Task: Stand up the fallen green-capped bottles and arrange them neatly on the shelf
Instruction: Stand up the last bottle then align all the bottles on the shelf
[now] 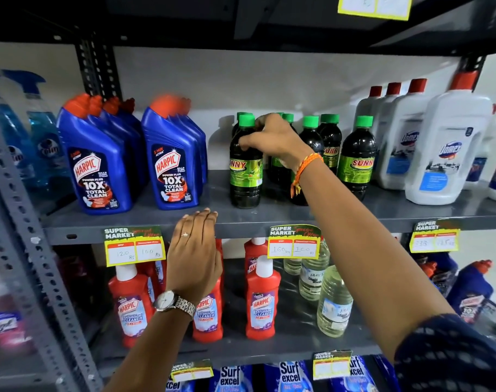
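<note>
Head view: grey metal shelf (pixel 167 219) in a shop aisle, price tags (pixel 134 246) on the front lip. Green-capped bottles (pixel 357 157) all upright mid-shelf, between blue Harpic bottles (pixel 95 165) and white Domex jugs (pixel 447 148). Right hand (pixel 272 140) is among them, fingers curled on the front-left bottle (pixel 245 165); actual grip unclear. Left hand (pixel 194 256) flat, fingertips on shelf edge. Rear bottles mostly hidden.

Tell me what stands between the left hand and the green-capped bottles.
Nothing visible does. The left hand lies flat against the front edge of the shelf, and only bare shelf lies between it and the nearest green-capped bottle. The right hand is already among those bottles, and every one in view stands upright.
</note>
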Demonstrator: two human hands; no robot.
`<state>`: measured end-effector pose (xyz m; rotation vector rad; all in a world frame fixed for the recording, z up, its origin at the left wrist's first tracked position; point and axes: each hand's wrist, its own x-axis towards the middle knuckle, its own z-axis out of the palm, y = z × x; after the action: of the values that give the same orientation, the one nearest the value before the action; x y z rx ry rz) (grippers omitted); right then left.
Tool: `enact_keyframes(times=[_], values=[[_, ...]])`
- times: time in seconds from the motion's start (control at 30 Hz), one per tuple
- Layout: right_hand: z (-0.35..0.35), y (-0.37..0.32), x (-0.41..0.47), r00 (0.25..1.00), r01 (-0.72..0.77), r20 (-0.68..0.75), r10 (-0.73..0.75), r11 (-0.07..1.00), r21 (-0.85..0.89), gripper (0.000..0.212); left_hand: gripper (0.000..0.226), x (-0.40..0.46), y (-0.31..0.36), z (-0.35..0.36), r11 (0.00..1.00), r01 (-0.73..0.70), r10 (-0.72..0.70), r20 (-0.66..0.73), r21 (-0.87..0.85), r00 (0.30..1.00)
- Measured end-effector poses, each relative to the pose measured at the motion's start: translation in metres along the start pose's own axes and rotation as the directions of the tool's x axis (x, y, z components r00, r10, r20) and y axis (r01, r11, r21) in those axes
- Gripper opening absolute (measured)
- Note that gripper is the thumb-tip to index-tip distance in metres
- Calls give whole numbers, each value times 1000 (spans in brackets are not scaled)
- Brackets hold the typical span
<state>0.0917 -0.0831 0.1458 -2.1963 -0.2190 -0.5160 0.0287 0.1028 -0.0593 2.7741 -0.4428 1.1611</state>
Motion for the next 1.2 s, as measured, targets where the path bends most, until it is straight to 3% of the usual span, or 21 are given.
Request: enact_keyframes(times=[0.07,0.23,0.4,0.53,0.67,0.77,0.87,1.0,1.07,1.2], values=[[-2,-4,-3,1000,3,5,-3,1000,8,33,60,-1,1,-1,1000,6,-6,2,-4,1000],[-4,-3,-6,993,41,-102,-62,980,-194,50,61,-2,1,-3,1000,4,-4,5,-1,1000],[-6,-5,-3,999,17,-32,-22,987,-161,34,61,-3,2,-4,1000,11,-11,1,-9,1000],[-2,-1,-4,998,14,-57,-22,989,-148,45,61,-2,5,-7,999,23,-23,-3,-27,1000],[-1,-1,-8,998,0,-62,-6,995,-101,30,62,-2,4,-10,999,1,-1,11,-40,1000],[-2,-2,-20,1000,-5,-31,4,999,-38,43,59,-2,3,-14,996,9,-7,18,-85,1000],[-15,20,-52,985,-10,-171,29,994,111,65,59,4,9,-29,984,83,-74,63,-156,995],[-35,83,-92,883,-72,-460,88,996,52,48,65,39,24,-49,888,274,-233,153,-369,960],[-38,104,-92,892,-135,-437,116,991,-13,59,77,63,32,-48,836,319,-235,234,-446,943],[-41,120,-77,968,-187,-208,141,958,-219,98,83,109,40,-32,696,480,-260,436,-533,861]])
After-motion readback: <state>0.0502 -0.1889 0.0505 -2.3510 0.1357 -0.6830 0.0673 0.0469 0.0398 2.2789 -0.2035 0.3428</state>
